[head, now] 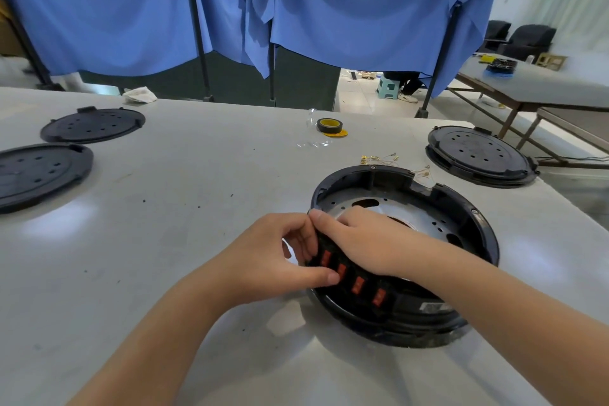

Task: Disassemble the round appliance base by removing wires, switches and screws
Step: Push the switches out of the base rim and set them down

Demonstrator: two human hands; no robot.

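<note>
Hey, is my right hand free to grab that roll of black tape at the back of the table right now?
Probably not yet. The right hand is busy, its grip on the switch panel of the round appliance base. The tape roll lies in the open beyond the base, so nothing blocks the way once it lets go.

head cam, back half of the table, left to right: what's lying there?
Black round cover → crumpled white cloth → roll of black tape → loose brass terminals with thin wires → stacked black round cover.
</note>
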